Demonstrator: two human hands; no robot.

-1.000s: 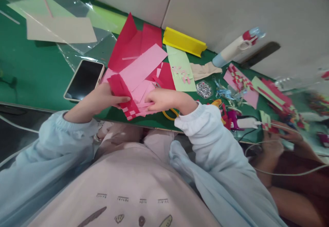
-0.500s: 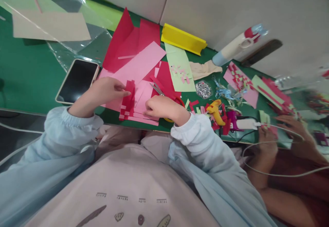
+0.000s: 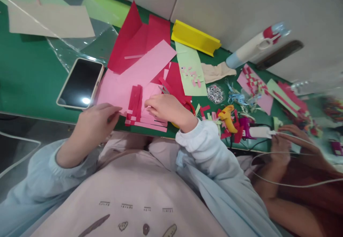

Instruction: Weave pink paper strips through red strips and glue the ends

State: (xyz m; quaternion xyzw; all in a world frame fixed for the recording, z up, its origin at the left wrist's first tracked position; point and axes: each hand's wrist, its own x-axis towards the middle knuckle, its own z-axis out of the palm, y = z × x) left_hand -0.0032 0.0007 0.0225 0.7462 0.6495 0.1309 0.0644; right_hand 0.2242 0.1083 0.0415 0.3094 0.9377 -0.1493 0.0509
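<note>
Red paper strips (image 3: 135, 101) stand side by side, woven at their lower end through pink paper strips (image 3: 150, 125) near the table's front edge. Left of this weave is my left hand (image 3: 93, 124), its fingers loosely bent, thumb and forefinger apart and nothing visible between them. My right hand (image 3: 168, 109) hovers over the pink strips just right of the red ones. Its fingers are drawn together; whatever they may pinch is too small to make out. Scissors (image 3: 164, 89) lie partly hidden beneath that hand, blades pointing up and left.
A phone (image 3: 81, 81) lies left. Behind are red paper (image 3: 159, 33), a yellow holder (image 3: 195, 37) and green paper (image 3: 189, 67). Rightward sit a bead dish (image 3: 215, 93), a yellow glue gun (image 3: 228, 117), paper scraps, a bottle (image 3: 249, 51) and a co-worker's hands (image 3: 281, 144).
My left hand has moved down toward the table's front edge, away from the tops of the red strips. My right hand has shifted slightly left and up, closer to those strips.
</note>
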